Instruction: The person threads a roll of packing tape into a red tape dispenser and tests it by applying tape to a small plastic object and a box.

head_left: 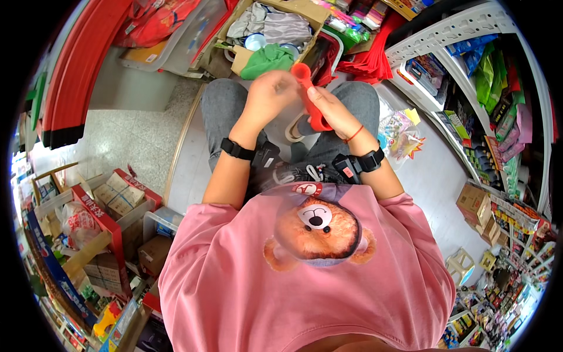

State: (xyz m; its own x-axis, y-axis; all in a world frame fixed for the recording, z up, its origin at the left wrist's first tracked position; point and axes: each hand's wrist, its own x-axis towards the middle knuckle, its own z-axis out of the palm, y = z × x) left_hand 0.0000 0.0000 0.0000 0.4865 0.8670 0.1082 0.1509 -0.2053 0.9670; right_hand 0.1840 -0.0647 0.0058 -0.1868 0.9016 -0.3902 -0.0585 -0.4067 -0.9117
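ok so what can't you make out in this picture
All in the head view:
- left hand: fingers blurred, so whether they grip anything is unclear
- red item: partly covered by the right hand
- whatever lies beneath the green cloth: hidden by it
- lower-right shelf goods: too small

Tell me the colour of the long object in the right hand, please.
The long object is red, best seen in the head view.

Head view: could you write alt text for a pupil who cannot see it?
A person's right hand holds a red object over denim-clad knees, with the blurred left hand close beside it. Beyond, a box holds grey fabric and green cloth; crowded shelves line the right side.
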